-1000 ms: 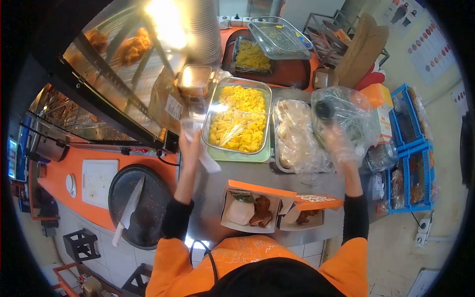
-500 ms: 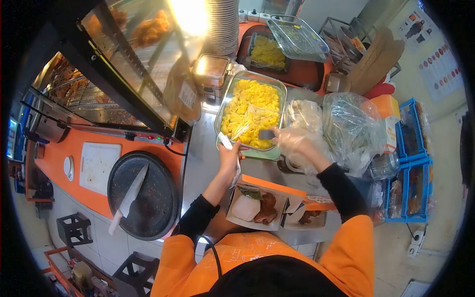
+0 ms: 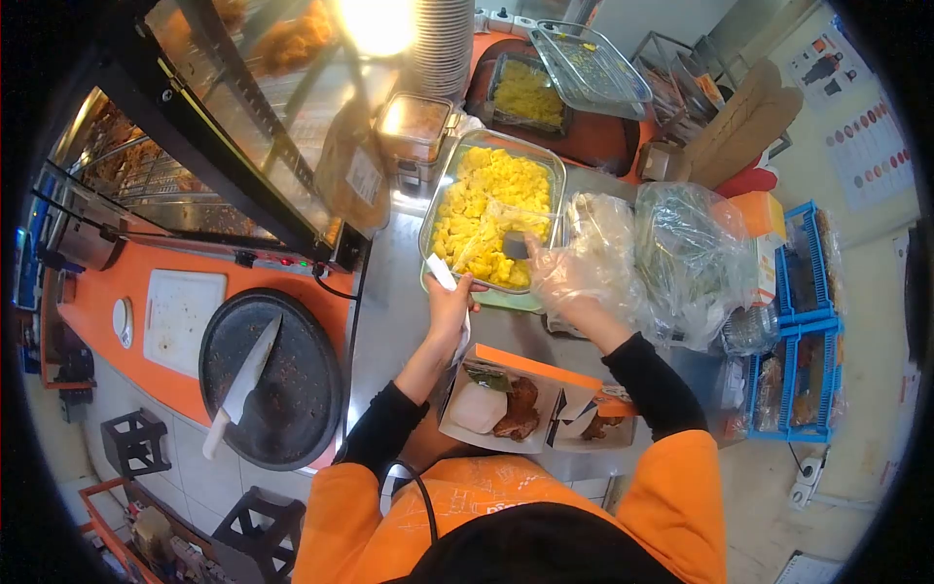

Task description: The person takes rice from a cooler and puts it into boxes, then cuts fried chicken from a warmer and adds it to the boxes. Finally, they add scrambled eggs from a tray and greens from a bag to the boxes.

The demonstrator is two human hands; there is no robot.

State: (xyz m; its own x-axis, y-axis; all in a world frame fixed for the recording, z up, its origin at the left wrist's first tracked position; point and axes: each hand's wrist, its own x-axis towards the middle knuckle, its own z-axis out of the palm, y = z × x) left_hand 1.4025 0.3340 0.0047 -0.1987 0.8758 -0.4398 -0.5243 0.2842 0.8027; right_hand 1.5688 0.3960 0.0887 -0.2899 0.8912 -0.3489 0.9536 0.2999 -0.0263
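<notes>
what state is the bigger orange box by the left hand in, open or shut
Open: the orange box has its lid folded back, showing a white mound and browned pieces inside.

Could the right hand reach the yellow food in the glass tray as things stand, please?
Probably yes: the right hand holds a dark scoop over the yellow food in the glass tray; only loose cling film partly covers it.

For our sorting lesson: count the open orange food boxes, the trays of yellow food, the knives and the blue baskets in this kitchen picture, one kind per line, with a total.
Open orange food boxes: 2
Trays of yellow food: 2
Knives: 1
Blue baskets: 2
Total: 7
</notes>
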